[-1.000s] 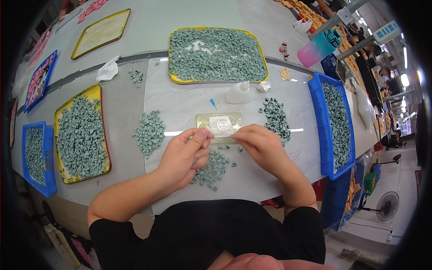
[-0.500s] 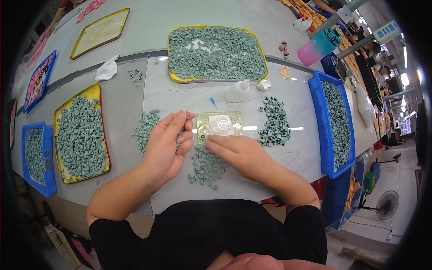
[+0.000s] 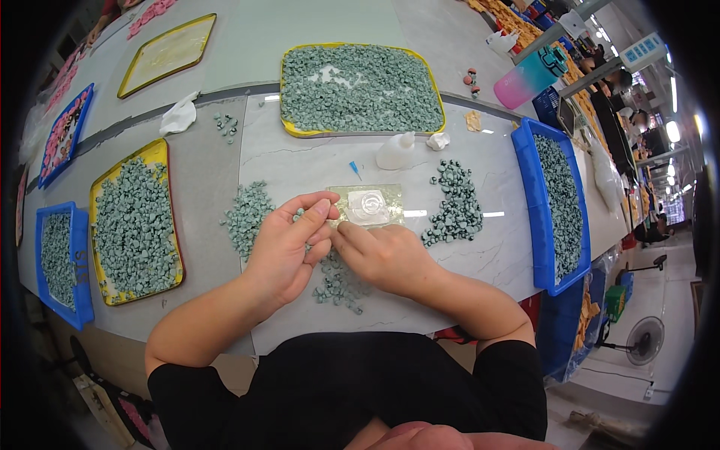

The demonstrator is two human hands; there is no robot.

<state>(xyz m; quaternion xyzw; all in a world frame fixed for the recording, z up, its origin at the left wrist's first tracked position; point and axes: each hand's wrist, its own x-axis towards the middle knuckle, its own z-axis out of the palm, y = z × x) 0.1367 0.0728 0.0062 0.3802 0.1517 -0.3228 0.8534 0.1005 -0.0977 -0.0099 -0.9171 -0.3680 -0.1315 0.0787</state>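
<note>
My left hand point(image 3: 289, 244) is closed, with small grey-green pieces point(image 3: 298, 214) showing between its curled fingers. Thumb and forefinger meet at the near left edge of a greenish square plate point(image 3: 386, 193). Right beside those fingertips, my right hand point(image 3: 386, 256) is closed in a pinch; whatever it holds is hidden. On the plate lies a clear, whitish square with a round swirl of paste point(image 3: 367, 202). Under and below both hands spreads a loose pile of grey-green pieces point(image 3: 341, 289). Another pile point(image 3: 247, 217) lies left of my left hand, and darker-spotted pieces point(image 3: 455, 202) lie to the right.
Beyond the plate are a white squeeze bottle point(image 3: 395, 152), a blue dispensing tip point(image 3: 355, 168) and crumpled tissue point(image 3: 438, 141). Filled yellow-rimmed trays stand at the back point(image 3: 364, 90) and left point(image 3: 135, 232). Blue bins flank the table, right point(image 3: 536, 217) and left point(image 3: 81, 262). A pink-and-teal bottle point(image 3: 529, 79) stands back right.
My right hand has drawn its fingers together and come up against my left fingertips. The left hand has tilted a little toward the plate, its thumb and forefinger shifting right.
</note>
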